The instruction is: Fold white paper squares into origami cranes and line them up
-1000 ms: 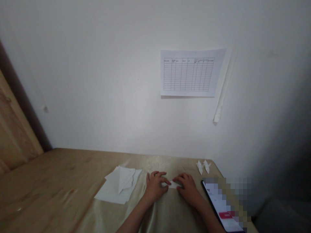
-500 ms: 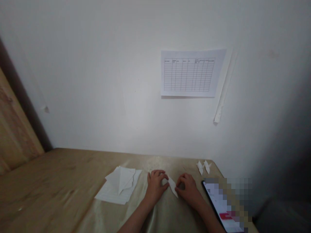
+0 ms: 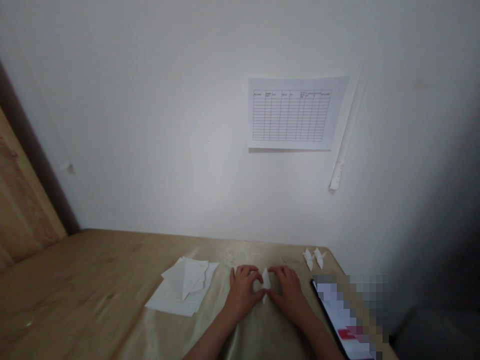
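A small folded white paper (image 3: 266, 278) stands narrow and upright between my two hands over the table. My left hand (image 3: 244, 287) pinches it from the left, with thumb and index finger curled toward it. From the right, my right hand (image 3: 288, 287) grips the same paper, its thumb low and its index finger near the top. Both thumbs meet at the paper's lower part and hide some of it. To the left lies a stack of white paper sheets (image 3: 174, 295), with a folded piece on top.
Two small folded paper figures (image 3: 313, 259) lie at the table's back right corner. A phone or tablet (image 3: 330, 305) with a lit screen, partly blurred out, rests at the right edge. A printed table sheet (image 3: 290, 115) hangs on the wall behind the cloth-covered table (image 3: 93, 280).
The folded paper has turned from a slant to nearly upright. My right hand has shifted slightly left and up, and both thumbs now come together on the paper.
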The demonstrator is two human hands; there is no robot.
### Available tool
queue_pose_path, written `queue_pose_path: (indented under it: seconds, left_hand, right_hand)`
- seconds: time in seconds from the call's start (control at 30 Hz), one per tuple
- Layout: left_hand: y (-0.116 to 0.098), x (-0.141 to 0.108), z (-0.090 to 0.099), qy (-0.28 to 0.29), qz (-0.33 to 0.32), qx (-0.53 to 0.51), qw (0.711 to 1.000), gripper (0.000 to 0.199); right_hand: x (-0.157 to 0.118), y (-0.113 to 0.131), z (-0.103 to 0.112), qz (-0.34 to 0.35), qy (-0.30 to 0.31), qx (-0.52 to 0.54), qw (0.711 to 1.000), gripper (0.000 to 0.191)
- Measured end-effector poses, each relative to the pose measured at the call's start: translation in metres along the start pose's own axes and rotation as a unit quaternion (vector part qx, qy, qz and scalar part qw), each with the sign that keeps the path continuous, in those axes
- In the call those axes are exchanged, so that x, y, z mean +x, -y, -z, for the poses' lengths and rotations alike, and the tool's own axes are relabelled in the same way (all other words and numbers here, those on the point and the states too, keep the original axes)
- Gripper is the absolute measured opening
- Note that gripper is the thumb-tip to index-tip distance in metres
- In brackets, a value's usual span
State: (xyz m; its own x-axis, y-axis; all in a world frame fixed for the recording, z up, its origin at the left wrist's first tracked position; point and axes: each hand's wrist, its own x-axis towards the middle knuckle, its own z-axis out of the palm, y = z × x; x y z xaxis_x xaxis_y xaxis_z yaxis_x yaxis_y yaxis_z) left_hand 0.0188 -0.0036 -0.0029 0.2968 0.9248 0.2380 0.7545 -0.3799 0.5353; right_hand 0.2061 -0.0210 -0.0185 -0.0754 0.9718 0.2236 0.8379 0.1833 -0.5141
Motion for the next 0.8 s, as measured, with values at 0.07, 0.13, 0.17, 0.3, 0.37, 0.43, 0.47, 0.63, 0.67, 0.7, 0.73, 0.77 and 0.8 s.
queue_pose_path:
  seconds: [0.07, 0.13, 0.17, 0.3, 0.37, 0.43, 0.47, 0.63, 0.67, 0.7, 0.73, 0.77, 0.8]
  left_hand:
    - [-0.001, -0.001, 0.002, 0.016, 0.003, 0.009, 1.000, 0.026]
    - [-0.002, -0.002, 0.003, 0.032, 0.004, 0.017, 0.999, 0.035]
    - [-0.002, -0.002, 0.004, 0.038, 0.006, 0.021, 0.999, 0.038]
    - [0.000, -0.001, 0.004, 0.044, 0.011, 0.032, 0.998, 0.034]
    - [0.003, 0.000, 0.003, 0.044, 0.008, 0.034, 0.998, 0.030]
    - [0.005, 0.000, 0.000, 0.038, 0.006, 0.036, 0.999, 0.029]
    - [0.007, 0.000, -0.001, 0.034, 0.006, 0.037, 0.999, 0.030]
    - [0.008, -0.001, -0.001, 0.031, 0.010, 0.044, 0.999, 0.032]
    - [0.008, -0.001, -0.001, 0.034, 0.011, 0.043, 0.998, 0.031]
    - [0.007, -0.001, 0.000, 0.036, 0.009, 0.042, 0.998, 0.030]
    - [0.006, -0.001, 0.000, 0.038, 0.008, 0.042, 0.998, 0.029]
    - [0.005, -0.001, 0.001, 0.038, 0.008, 0.042, 0.998, 0.029]
    - [0.005, -0.001, 0.002, 0.039, 0.006, 0.043, 0.998, 0.028]
  right_hand:
    - [0.000, 0.001, 0.001, 0.009, 0.004, -0.006, 1.000, 0.051]
    - [0.000, 0.002, 0.002, 0.018, 0.009, -0.007, 1.000, 0.049]
    - [0.000, 0.002, 0.003, 0.021, 0.012, -0.006, 1.000, 0.045]
    - [0.000, -0.001, 0.004, 0.028, 0.019, 0.005, 0.999, 0.031]
    - [0.001, -0.003, 0.005, 0.027, 0.019, 0.012, 0.999, 0.030]
    - [0.002, -0.005, 0.007, 0.027, 0.018, 0.022, 0.999, 0.028]
    - [0.002, -0.005, 0.008, 0.028, 0.018, 0.027, 0.999, 0.028]
    - [0.004, -0.004, 0.010, 0.030, 0.034, 0.025, 0.999, 0.025]
    - [0.004, -0.003, 0.010, 0.033, 0.035, 0.020, 0.999, 0.025]
    - [0.004, -0.001, 0.011, 0.039, 0.032, 0.015, 0.999, 0.024]
    - [0.003, 0.000, 0.011, 0.042, 0.029, 0.008, 0.999, 0.024]
    - [0.003, 0.001, 0.011, 0.044, 0.026, 0.000, 0.999, 0.024]
    - [0.003, 0.002, 0.012, 0.045, 0.022, -0.006, 0.999, 0.024]
